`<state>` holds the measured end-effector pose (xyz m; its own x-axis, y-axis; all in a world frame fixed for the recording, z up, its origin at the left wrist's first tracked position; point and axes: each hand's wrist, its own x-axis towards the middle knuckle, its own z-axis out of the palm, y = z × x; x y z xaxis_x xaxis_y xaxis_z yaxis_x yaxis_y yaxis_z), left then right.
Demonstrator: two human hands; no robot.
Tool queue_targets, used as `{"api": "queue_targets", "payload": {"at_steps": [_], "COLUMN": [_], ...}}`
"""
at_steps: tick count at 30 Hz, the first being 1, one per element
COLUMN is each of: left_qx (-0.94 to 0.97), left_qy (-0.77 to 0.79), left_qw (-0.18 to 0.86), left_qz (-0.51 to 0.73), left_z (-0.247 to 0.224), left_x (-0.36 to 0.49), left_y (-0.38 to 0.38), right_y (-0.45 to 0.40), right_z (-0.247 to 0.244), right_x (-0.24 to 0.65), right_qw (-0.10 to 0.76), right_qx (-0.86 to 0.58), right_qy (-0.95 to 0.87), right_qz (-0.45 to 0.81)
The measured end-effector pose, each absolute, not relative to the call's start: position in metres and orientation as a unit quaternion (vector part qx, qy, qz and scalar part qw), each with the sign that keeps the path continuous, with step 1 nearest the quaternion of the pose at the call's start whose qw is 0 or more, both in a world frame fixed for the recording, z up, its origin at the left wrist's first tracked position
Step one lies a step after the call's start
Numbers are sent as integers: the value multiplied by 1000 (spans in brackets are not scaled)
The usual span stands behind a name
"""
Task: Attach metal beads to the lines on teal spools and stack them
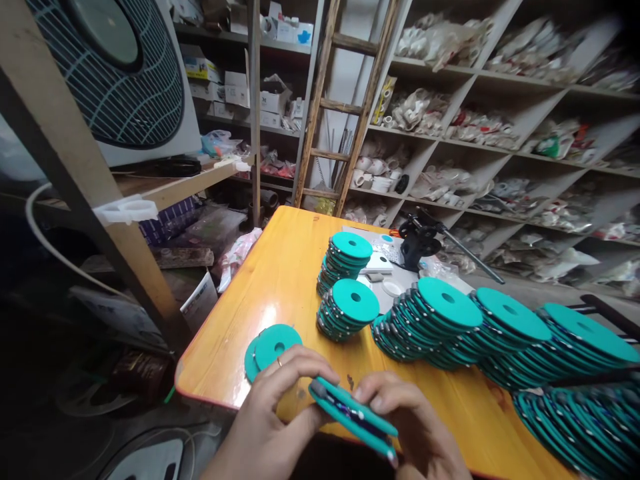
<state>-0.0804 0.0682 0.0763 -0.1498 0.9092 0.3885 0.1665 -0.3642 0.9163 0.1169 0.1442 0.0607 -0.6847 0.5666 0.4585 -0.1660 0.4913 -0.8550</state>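
A teal foam spool is held edge-on above the front edge of the table. Dark line and small white and grey bits show in the groove between its two flanges. My left hand grips the spool's left end between thumb and fingers, a ring on one finger. At its right side my right hand pinches it, fingertips on the upper flange; the thumb side is partly hidden. Just beyond my left hand, two overlapping teal discs lie flat on the table.
On the yellow wooden table stand short spool stacks and several taller, leaning ones to the right. A black clamp-like device stands at the back. Beyond are a wooden ladder and packed shelves; a fan is left.
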Motion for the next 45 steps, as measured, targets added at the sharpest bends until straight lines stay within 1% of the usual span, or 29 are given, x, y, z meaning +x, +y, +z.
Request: {"api": "queue_targets", "payload": {"at_steps": [2, 4, 7, 10, 13, 17, 20, 22, 23, 25, 27, 28, 30, 32, 34, 36, 39, 42, 45], "left_qx": [588, 598, 585, 507, 401, 350, 339, 333, 328, 311, 289, 281, 274, 276, 280, 285, 299, 334, 388], "left_qy": [473, 479, 519, 574, 612, 636, 634, 628, 626, 622, 619, 615, 607, 601, 600, 600, 598, 589, 572], "left_qw": [325, 319, 257, 178, 176, 205, 223, 229, 232, 233, 231, 229, 229, 233, 238, 238, 230, 234, 273], "left_qz": [571, 558, 568, 618, 659, 656, 659, 665, 669, 680, 693, 700, 710, 713, 711, 709, 707, 698, 669], "left_z": [78, 78, 70, 55, 38, 22, 20, 23, 24, 27, 29, 29, 29, 28, 28, 29, 33, 38, 41], "left_x": [-83, -85, -96, -117, -140, -156, -157, -155, -155, -154, -154, -153, -153, -153, -153, -153, -152, -142, -123], "left_y": [67, 66, 68, 74, 81, 85, 85, 85, 85, 85, 85, 85, 85, 85, 84, 83, 79, 71, 62], "right_y": [146, 148, 156, 174, 194, 211, 216, 215, 212, 202, 188, 181, 166, 155, 149, 147, 148, 148, 145], "right_z": [72, 84, 103, 121, 134, 137, 135, 136, 136, 136, 130, 124, 107, 87, 70, 60, 59, 65, 66], "right_x": [122, 123, 117, 110, 104, 93, 89, 91, 92, 91, 83, 76, 57, 35, 18, 8, 10, 20, 29], "right_qw": [324, 298, 318, 355, 361, 313, 247, 229, 240, 291, 332, 328, 276, 217, 185, 181, 217, 321, 406], "right_qx": [-130, -145, -160, -200, -234, -238, -259, -267, -263, -233, -176, -144, -119, -151, -185, -197, -189, -175, -169], "right_qy": [-814, -835, -860, -887, -900, -919, -934, -936, -935, -928, -927, -933, -950, -960, -961, -959, -952, -921, -890], "right_qz": [465, 439, 365, 216, 75, 10, -8, -14, -18, -24, -1, 27, 85, 95, 92, 88, 101, 132, 123]}}
